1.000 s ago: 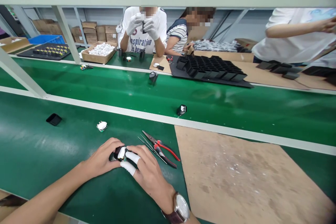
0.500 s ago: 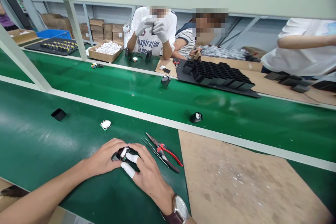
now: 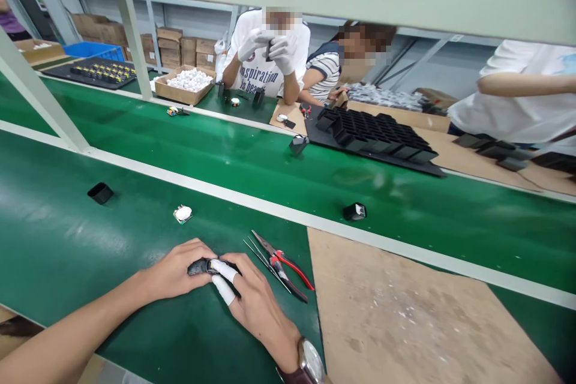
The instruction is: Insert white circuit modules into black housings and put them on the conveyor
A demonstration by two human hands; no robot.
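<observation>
My left hand [image 3: 177,270] is wrapped round a small black plastic housing [image 3: 198,267], held low over the green bench. From the other side my right hand [image 3: 252,294] grips the same piece, its white-covered fingertips at the open end. A little of the circuit board shows there under those fingertips; the rest is hidden. Just beyond lies a small circuit board with a white round top [image 3: 183,213]. Another black housing [image 3: 99,193] rests farther left. Right of my hands are tweezers [image 3: 267,264] beside red-and-black pliers [image 3: 283,267].
A brown board [image 3: 405,306] covers the bench at right. On the green conveyor belt [image 3: 252,162] ride filled black housings [image 3: 355,211]. Across it, co-workers sit by a black tray of housings [image 3: 378,135] and a carton of white parts [image 3: 184,85]. A frame post [image 3: 135,45] rises at left.
The circuit board between my hands sits deeper in the housing, and the housing has turned so its dark side shows. Housings on the conveyor have shifted right.
</observation>
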